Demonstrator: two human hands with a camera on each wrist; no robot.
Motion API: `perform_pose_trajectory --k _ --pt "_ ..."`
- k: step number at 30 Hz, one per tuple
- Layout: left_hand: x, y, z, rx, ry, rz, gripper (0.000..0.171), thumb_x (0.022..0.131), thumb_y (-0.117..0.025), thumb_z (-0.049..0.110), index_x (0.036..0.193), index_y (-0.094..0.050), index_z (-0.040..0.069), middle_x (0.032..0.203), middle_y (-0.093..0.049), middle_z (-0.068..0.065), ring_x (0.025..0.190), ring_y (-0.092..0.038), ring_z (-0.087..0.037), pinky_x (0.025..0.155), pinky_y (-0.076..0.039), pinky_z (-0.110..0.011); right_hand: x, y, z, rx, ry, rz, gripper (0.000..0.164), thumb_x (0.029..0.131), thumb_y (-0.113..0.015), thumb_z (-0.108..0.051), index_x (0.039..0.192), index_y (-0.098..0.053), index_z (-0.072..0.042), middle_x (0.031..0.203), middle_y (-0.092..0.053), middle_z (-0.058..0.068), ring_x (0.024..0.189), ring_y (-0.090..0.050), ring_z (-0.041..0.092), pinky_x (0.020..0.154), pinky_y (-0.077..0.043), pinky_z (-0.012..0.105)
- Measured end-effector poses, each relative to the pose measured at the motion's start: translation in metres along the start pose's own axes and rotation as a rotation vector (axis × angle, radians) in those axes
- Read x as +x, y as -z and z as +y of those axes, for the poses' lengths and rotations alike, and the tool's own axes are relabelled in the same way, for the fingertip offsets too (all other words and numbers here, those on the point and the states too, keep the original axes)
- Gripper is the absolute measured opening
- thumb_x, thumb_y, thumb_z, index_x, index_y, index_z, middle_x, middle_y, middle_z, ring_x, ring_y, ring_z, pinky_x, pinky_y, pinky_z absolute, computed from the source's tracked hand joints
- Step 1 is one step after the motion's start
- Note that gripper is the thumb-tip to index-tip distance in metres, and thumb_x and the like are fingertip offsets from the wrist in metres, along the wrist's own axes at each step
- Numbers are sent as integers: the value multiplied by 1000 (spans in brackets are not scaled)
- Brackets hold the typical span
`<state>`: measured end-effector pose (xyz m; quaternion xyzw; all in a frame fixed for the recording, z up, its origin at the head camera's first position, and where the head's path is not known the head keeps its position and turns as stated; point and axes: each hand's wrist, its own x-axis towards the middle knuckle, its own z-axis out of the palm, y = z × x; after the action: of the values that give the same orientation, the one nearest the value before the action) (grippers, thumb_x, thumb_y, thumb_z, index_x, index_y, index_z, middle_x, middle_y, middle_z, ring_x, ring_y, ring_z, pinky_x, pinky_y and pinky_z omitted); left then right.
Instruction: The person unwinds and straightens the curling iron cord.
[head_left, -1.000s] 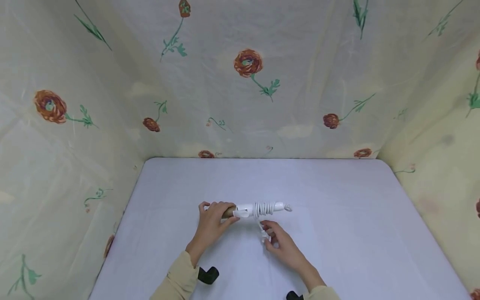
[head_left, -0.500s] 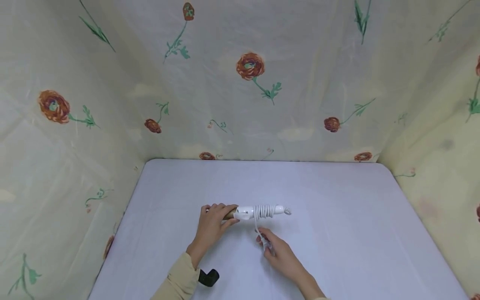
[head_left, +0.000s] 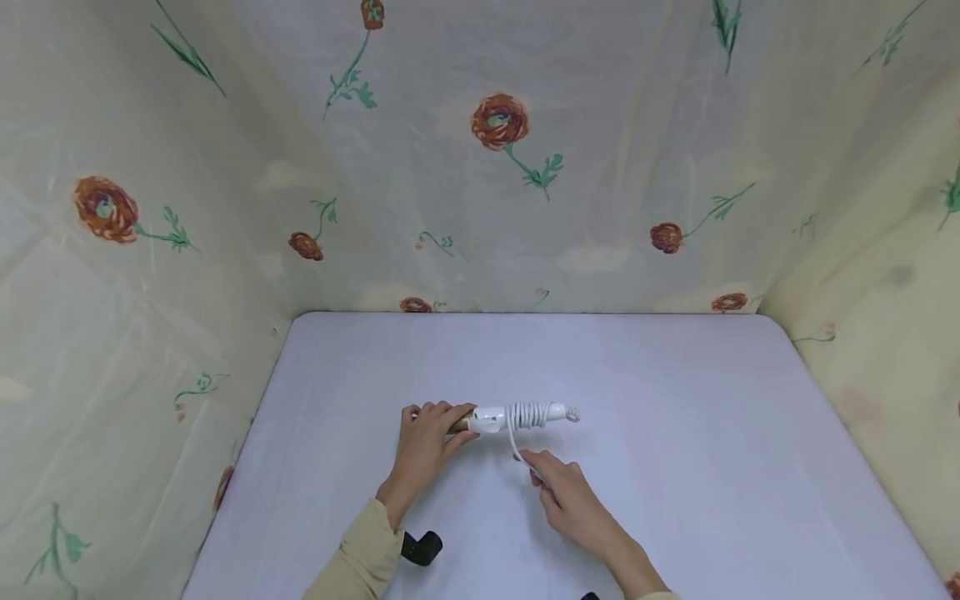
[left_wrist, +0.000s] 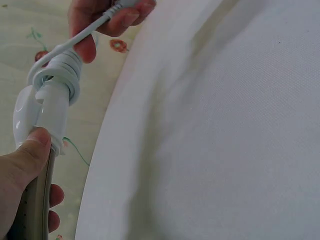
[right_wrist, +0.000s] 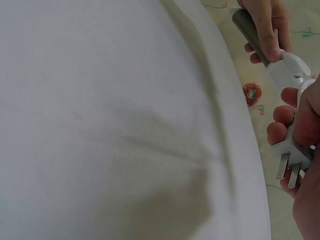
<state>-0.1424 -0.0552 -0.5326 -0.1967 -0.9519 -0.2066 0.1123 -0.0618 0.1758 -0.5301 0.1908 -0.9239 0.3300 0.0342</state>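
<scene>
A curling iron with a white handle and a brownish barrel is held level above the table. My left hand grips it by the barrel, thumb along the side near the white lever. White cord is wound in several turns round the handle. Its free end runs down to my right hand, which pinches the plug. Two flat metal prongs stick out past the right fingers in the right wrist view. Those fingers hide much of the plug in the head view.
The white table has rounded far corners. Cream cloth printed with orange flowers hangs behind it and along both sides. A black piece juts from beside the left sleeve.
My right hand has shifted slightly down and right with the plug, and its fingers now cover more of it. The free cord end curves more. My left hand stays nearly in place.
</scene>
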Motion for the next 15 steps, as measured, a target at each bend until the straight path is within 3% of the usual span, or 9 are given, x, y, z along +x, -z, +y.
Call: perform_pose_trajectory --k 5,8,15 --pt "-1 -1 -3 22 1 -3 43 80 -65 48 120 -63 32 96 -68 8 84 -56 -13 88 -33 -42 1 7 -5 -6 -29 -37 39 89 -61 -11 127 -56 -12 84 -54 -13 75 -46 -3 74 -31 24" --pt "-1 -2 -3 40 -11 -5 44 79 -66 49 119 -63 33 95 -68 7 84 -57 -14 88 -33 -42 4 13 -5 -43 0 -22 34 91 -63 -24 124 -59 -15 85 -54 -18 72 -45 -5 71 -31 23" --pt "-7 -1 -4 39 -11 -21 44 78 -67 48 119 -64 32 96 -68 7 86 -58 -15 89 -33 -44 16 30 -5 -156 109 78 21 89 -65 -17 110 -68 -18 77 -54 -21 64 -38 -7 65 -30 20"
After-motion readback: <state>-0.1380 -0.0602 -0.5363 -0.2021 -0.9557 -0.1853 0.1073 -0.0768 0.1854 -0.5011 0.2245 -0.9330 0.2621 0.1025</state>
